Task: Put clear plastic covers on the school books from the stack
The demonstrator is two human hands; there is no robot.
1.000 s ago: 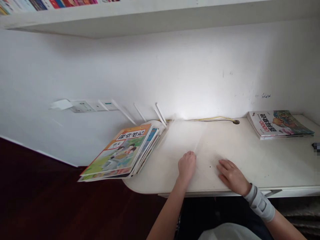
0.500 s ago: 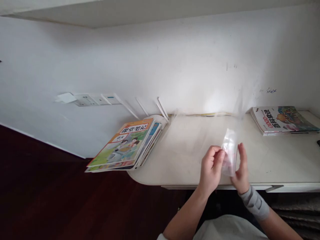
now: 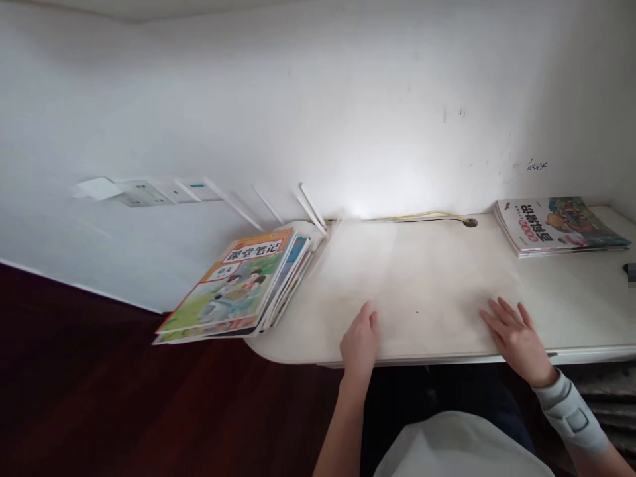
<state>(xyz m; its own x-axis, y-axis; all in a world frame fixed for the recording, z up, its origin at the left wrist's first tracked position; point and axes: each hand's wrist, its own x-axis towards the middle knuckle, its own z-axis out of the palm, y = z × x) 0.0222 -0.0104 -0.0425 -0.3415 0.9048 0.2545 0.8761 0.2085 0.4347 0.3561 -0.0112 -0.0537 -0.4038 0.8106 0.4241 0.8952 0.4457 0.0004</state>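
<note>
My left hand [image 3: 360, 341] is near the front edge of the white desk [image 3: 417, 338], its fingers drawn together with the thumb beside them. Whether anything thin or clear is in those fingers cannot be made out. To the right, my right hand [image 3: 519, 341], with a grey wrist wrap [image 3: 571, 411], is spread low over the desktop and holds nothing visible. Faint, hazy streaks show on the desk beyond my left hand; I cannot tell whether they are clear plastic or glare.
A stack of books [image 3: 233, 285] overhangs the desk's left end, beside white upright bars [image 3: 312, 207]. More books [image 3: 561, 225] lie at the back right. A yellow cable [image 3: 417, 216] runs along the wall toward a cable hole [image 3: 470, 223].
The folded clear plastic with pink on it is no longer seen between my hands. They have moved apart, left hand leftward and right hand rightward, down toward the desktop. The view shifted slightly.
</note>
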